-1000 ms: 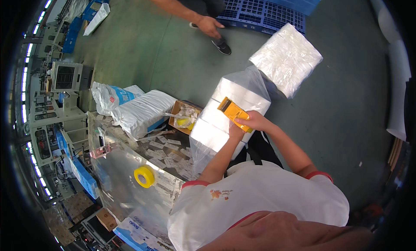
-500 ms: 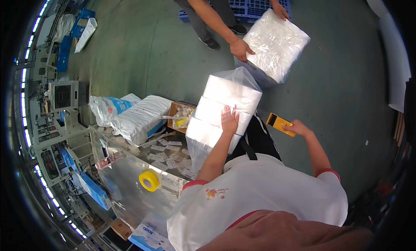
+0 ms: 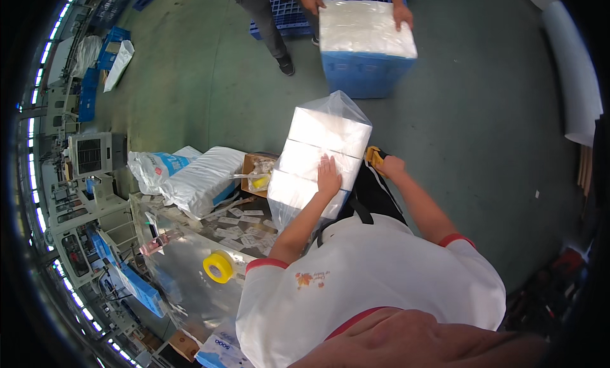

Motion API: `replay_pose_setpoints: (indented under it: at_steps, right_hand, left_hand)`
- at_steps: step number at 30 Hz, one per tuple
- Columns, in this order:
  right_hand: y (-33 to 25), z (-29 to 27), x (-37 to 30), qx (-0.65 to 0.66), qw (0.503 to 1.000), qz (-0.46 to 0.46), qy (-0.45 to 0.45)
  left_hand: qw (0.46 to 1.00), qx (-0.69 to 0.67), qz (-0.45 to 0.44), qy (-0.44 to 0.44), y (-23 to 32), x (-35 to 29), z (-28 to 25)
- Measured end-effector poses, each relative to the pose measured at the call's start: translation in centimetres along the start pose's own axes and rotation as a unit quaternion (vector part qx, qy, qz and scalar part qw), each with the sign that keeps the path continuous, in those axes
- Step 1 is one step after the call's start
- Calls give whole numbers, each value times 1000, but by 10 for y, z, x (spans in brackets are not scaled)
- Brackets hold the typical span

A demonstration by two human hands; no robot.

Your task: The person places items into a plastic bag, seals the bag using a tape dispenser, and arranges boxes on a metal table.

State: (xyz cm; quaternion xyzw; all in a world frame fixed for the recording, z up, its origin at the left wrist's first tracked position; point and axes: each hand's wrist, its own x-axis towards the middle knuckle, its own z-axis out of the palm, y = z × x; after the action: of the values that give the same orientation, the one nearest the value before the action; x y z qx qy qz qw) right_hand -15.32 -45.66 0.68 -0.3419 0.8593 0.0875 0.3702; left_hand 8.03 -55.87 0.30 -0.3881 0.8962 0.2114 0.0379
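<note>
My left hand (image 3: 329, 176) lies flat, fingers stretched, on top of a clear plastic bag (image 3: 340, 104) around several white, block-shaped packs (image 3: 323, 132). This bagged bundle stands in front of me at the table's right end. Just right of it, my right hand (image 3: 392, 167) is wrapped round a yellow and black hand-held tool (image 3: 375, 157), whose exact kind I cannot make out. The tool is close to the bundle's right side; whether they touch is unclear.
Across from me a person's hands (image 3: 401, 15) hold a white-topped, blue-sided bundle (image 3: 368, 73) before a blue pallet (image 3: 292, 15). The table (image 3: 190, 285) carries a yellow tape roll (image 3: 218, 266), labels (image 3: 244, 225), white bags (image 3: 203, 177) and an open cardboard box (image 3: 257, 185).
My right hand has brought the yellow tool leftward and up beside the bagged bundle. The other person has shifted their bundle left and away, turning it so its blue side shows.
</note>
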Motion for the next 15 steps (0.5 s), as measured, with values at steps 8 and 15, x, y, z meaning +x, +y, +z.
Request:
replay_pose_setpoints:
  at_steps: [8, 15]
  right_hand:
    - [57, -14, -63, 152, 987, -52, -3]
    - [23, -48, -151, 189, 902, -325, 212]
  left_hand:
    - [950, -310, -23, -26, 16, -14, -35]
    - [596, -759, -97, -244, 57, 22, -130]
